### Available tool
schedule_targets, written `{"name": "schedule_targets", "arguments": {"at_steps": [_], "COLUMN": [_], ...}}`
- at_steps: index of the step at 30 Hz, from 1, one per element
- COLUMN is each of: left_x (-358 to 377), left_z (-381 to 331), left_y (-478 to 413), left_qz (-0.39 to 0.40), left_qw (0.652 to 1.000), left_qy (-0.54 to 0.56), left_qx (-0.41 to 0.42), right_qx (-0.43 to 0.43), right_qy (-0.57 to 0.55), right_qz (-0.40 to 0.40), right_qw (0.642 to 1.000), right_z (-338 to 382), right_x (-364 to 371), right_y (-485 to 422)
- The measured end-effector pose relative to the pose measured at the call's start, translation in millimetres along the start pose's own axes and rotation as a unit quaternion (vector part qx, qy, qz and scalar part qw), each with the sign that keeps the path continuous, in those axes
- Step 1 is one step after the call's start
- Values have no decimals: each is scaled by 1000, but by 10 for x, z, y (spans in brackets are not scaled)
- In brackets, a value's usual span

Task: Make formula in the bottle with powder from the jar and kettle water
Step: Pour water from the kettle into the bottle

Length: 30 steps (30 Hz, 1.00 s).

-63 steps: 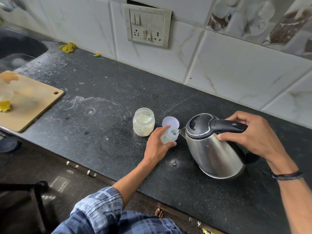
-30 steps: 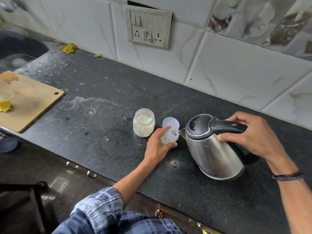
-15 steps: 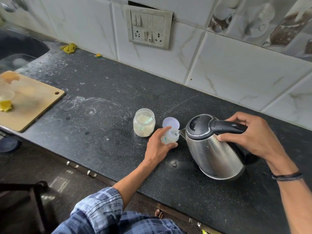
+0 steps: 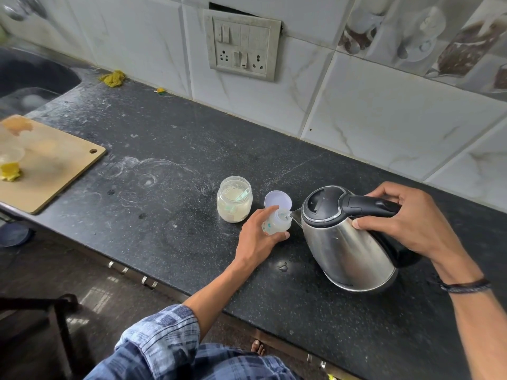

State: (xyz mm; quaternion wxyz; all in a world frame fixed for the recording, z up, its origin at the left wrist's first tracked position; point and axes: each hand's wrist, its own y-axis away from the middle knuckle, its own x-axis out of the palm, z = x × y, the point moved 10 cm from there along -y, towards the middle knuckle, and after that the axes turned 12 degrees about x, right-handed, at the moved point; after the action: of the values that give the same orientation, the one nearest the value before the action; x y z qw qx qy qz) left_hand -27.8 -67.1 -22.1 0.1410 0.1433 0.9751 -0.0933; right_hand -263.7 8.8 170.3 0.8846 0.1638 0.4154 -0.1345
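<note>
Tilting its spout to the mouth of the bottle (image 4: 277, 222), the kettle (image 4: 348, 242) is held by the right grip (image 4: 408, 226), clamped round its handle. The left grip (image 4: 258, 239) wraps the bottle on the worktop (image 4: 178, 229), with the jar (image 4: 234, 202) just beside. Bare worktop runs left to the cutting board (image 4: 52, 171) at the front edge.

Black speckled counter (image 4: 192, 165), silver-and-black kettle (image 4: 348, 242), blue plaid sleeve (image 4: 162, 335)

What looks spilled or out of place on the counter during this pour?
A small wet puddle lies on the black stone counter, between the steel kettle and the wrist of the left hand gripping the small clear bottle. Also, white powdery smears and rings dust the counter left of the glass powder jar.
</note>
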Motion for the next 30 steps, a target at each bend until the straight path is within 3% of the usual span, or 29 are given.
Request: {"name": "schedule_targets", "arguments": {"at_steps": [15, 30], "left_x": [48, 197], "left_z": [-8, -76], "left_y": [-10, -16], "left_qz": [-2, 7], "left_qw": [1000, 998], "left_qy": [22, 56], "left_qx": [-4, -11], "right_qx": [-41, -66], "right_qy": [-11, -131], "right_qz": [-5, -48], "right_qw": [999, 988], "right_z": [-60, -539], "right_x": [-32, -252], "right_y": [-21, 151]}}
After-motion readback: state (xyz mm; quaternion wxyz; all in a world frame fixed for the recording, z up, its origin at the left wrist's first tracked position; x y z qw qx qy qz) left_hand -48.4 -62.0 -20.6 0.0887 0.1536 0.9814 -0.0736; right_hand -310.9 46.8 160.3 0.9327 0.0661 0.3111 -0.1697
